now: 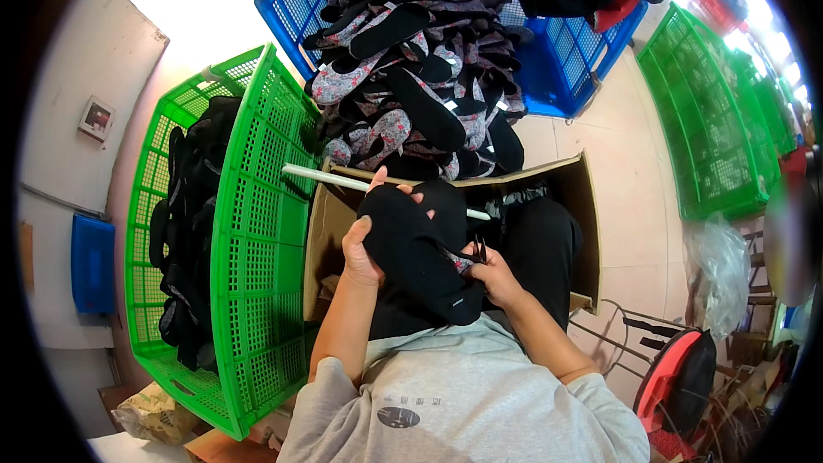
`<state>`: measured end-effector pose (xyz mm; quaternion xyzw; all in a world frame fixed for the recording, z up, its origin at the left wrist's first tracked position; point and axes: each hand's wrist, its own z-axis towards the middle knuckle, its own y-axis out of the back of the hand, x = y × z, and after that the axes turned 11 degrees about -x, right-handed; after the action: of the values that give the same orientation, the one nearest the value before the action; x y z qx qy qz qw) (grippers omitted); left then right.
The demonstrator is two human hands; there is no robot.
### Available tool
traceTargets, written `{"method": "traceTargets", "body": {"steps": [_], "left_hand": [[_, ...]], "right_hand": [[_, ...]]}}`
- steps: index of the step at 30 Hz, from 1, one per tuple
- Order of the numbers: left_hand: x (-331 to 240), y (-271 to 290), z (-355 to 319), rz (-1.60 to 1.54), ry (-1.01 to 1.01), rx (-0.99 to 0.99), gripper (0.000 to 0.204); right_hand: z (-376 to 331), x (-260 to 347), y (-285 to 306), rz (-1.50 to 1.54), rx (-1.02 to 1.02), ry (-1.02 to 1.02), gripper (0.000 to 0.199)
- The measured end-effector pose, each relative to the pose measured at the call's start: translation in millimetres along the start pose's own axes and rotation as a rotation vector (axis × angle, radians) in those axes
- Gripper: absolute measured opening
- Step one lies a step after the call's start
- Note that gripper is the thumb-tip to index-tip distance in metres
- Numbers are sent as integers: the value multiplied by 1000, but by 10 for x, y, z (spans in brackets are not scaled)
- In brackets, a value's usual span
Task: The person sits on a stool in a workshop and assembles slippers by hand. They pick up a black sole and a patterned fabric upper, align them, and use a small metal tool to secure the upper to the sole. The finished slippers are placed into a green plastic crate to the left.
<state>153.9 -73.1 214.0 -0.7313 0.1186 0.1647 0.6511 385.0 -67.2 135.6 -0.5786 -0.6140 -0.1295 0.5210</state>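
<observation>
Over my lap my left hand [364,253] grips a black cloth slipper [416,249], the thumb on its near side and the fingertips showing past its far edge. A patch of floral lining shows at the slipper's opening, beside my right hand. My right hand [495,279] is closed at the slipper's right edge, with two thin dark prongs of what look like thread snips [479,249] standing up from its fingers. Beyond my hands lies a big heap of black slippers with floral lining [411,103].
An open cardboard box [585,231] surrounds my lap, and a white rod [330,176] crosses it. On the left stands a green crate [261,266] holding black slippers. A blue crate [557,77] is ahead, another green crate [707,120] at far right. A red-and-black round seat [677,381] sits right.
</observation>
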Motion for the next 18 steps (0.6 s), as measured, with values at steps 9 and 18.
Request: {"method": "traceTargets", "body": {"steps": [9, 18], "left_hand": [[-2, 45, 53, 309, -229, -507, 44], [-116, 436, 210, 178, -78, -726, 15]], "right_hand": [[-3, 220, 8, 182, -142, 409, 22], [-146, 694, -102, -435, 71, 478, 20]]}}
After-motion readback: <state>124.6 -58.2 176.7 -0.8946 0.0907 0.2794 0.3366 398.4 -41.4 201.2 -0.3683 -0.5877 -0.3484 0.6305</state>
